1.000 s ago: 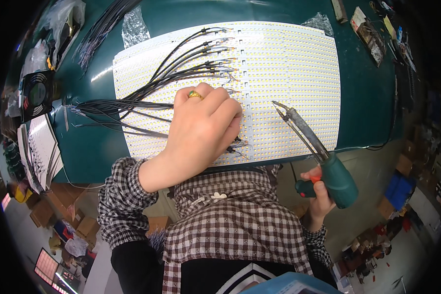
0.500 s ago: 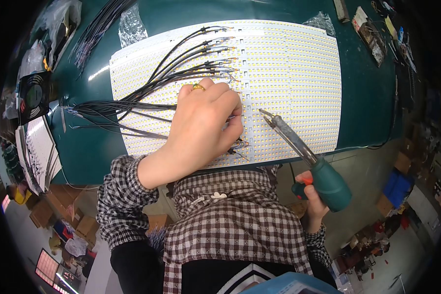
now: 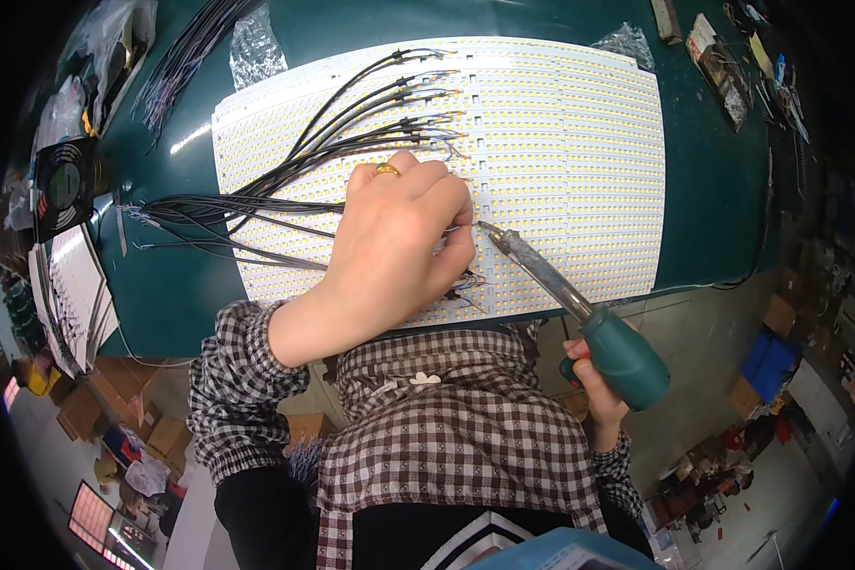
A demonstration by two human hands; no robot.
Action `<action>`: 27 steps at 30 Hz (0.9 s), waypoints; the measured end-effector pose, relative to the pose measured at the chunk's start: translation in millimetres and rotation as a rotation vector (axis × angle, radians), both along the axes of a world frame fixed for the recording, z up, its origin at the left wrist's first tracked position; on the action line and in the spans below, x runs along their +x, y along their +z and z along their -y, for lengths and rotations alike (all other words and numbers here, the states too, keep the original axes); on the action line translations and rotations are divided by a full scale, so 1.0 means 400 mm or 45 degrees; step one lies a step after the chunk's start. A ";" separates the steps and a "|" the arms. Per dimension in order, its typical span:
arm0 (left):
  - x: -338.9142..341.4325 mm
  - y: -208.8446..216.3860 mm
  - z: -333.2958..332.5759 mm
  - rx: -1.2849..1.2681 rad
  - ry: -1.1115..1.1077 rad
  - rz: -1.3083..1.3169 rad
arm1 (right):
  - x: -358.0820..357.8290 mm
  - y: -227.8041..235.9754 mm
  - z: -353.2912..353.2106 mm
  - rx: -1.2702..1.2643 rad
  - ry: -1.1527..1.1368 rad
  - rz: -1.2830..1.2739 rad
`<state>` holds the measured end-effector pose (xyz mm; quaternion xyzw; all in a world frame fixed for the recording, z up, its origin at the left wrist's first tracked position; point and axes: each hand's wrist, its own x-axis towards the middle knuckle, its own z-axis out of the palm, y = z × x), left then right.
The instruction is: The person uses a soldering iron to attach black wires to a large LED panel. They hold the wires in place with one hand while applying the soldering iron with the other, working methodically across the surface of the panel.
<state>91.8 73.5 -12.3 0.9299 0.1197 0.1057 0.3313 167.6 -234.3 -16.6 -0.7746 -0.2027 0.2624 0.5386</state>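
Observation:
A wide white panel of light strips (image 3: 560, 142) lies on the green table (image 3: 722, 171). Several black wires (image 3: 285, 166) fan across its left half, their ends lying along the panel's middle. My left hand (image 3: 399, 242), with a gold ring, presses down on the panel and pinches a wire at its fingertips. My right hand (image 3: 598, 389) grips the teal handle of a soldering iron (image 3: 579, 304). The iron's tip touches the panel right beside my left fingertips.
A small black fan (image 3: 62, 185) and more strip panels (image 3: 71, 285) sit at the table's left edge. Crumpled clear plastic (image 3: 252, 47) lies behind the panel. Small tools and parts (image 3: 722, 66) crowd the far right corner. Cardboard boxes (image 3: 90, 413) stand on the floor below.
The soldering iron has swung left and down, from hovering off to the right to its tip meeting the panel at my left fingertips. My left hand stayed put.

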 end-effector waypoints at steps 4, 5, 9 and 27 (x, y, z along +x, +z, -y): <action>0.001 -0.001 -0.001 -0.004 0.002 0.015 | -0.002 0.000 -0.002 -0.005 -0.016 -0.008; 0.001 -0.001 -0.001 -0.004 0.000 0.017 | -0.002 0.000 -0.003 -0.013 -0.018 -0.011; 0.001 0.000 0.000 -0.005 -0.001 0.012 | -0.002 -0.006 0.000 -0.030 0.006 0.063; -0.001 0.009 -0.006 -0.007 -0.015 -0.047 | 0.002 0.000 0.000 0.103 -0.040 -0.027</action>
